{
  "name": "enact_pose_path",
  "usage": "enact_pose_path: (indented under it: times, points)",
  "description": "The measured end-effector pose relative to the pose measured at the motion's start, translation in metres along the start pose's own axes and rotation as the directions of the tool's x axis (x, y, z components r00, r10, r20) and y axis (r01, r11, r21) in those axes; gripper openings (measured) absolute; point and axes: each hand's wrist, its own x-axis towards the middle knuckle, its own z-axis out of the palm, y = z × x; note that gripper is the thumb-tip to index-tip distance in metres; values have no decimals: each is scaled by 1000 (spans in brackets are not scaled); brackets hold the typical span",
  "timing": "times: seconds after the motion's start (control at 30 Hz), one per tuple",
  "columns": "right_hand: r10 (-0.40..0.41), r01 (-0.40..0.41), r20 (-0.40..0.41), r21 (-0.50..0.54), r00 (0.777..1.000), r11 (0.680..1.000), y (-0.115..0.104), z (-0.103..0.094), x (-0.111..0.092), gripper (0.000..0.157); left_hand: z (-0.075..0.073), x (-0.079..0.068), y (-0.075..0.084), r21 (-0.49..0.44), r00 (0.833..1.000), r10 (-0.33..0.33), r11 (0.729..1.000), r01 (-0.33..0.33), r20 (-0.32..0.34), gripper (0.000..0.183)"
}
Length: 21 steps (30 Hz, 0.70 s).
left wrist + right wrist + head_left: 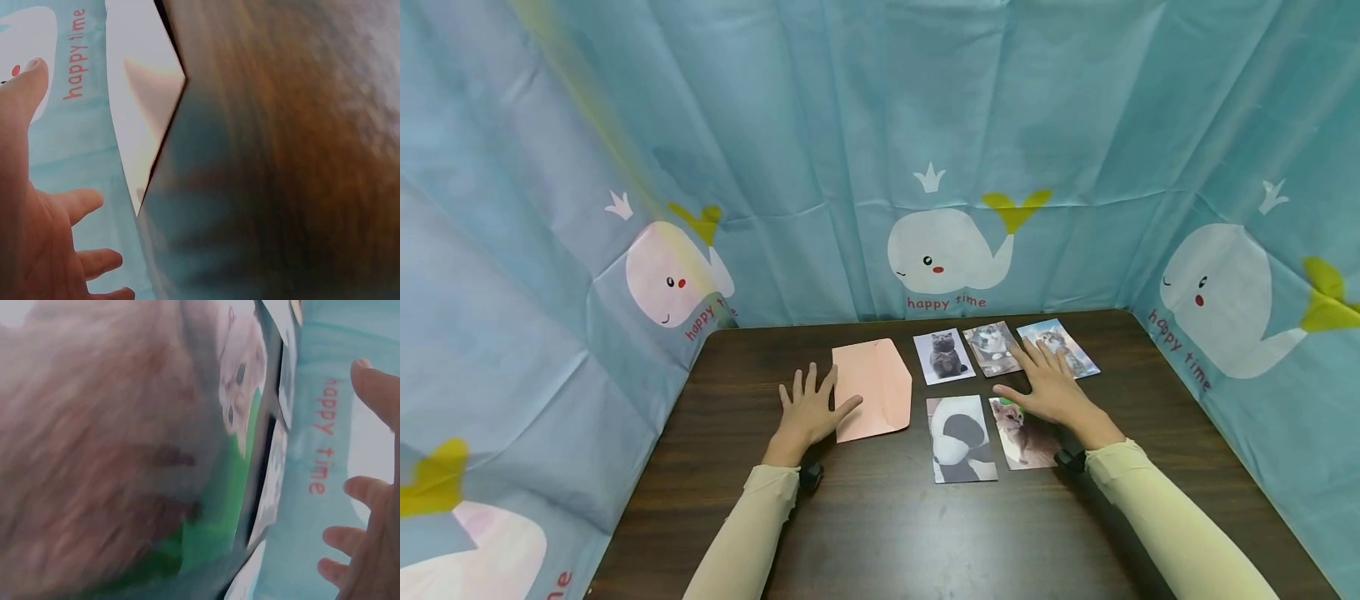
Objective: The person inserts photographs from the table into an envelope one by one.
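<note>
In the head view my left hand is spread with straight fingers beside and partly over the left edge of a pink envelope-shaped paper. My right hand spreads its fingers above several cat picture cards, holding none of them. Beneath it lies a card with a pinkish kitten, partly hidden by the hand and wrist. Past its fingertips are a blue-sky kitten card and a grey-and-white cat card. The left wrist view shows the pale paper apart from the left fingers.
A grey cat card and a grey-and-white patterned card lie between the hands. All rest on a dark wooden table. Blue curtains with whale prints enclose its back and sides.
</note>
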Motion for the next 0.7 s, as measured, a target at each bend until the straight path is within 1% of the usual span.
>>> enact_pose_path:
  times: [0.17, 0.27, 0.4, 0.5, 0.6, 0.7]
  points:
    - [-27, 27, 3, 2, 1000, 1000, -5, 8, 12, 98, 0, 2, 5, 3, 1000, 9, 1000, -9, 7, 102]
    - [-41, 41, 6, -14, 999, 999, -8, 14, 20, 98, 1, 5, 7, -5, 1000, 9, 1000, -9, 7, 103]
    - [-56, 56, 23, -2, 998, 998, -14, 20, 30, 97, 4, 9, 10, -21, 1000, 7, 1000, -7, 14, 104]
    - [-61, 61, 40, 2, 997, 998, -18, 22, 37, 97, 6, 13, 13, -32, 1000, -1, 999, 2, 19, 103]
    - [-68, 69, 49, -9, 996, 998, -21, 26, 42, 97, 7, 14, 19, -28, 1000, -16, 999, 17, 23, 100]
    - [-70, 71, 46, -9, 996, 997, -26, 30, 47, 97, 8, 15, 25, -24, 999, -38, 999, 39, 27, 98]
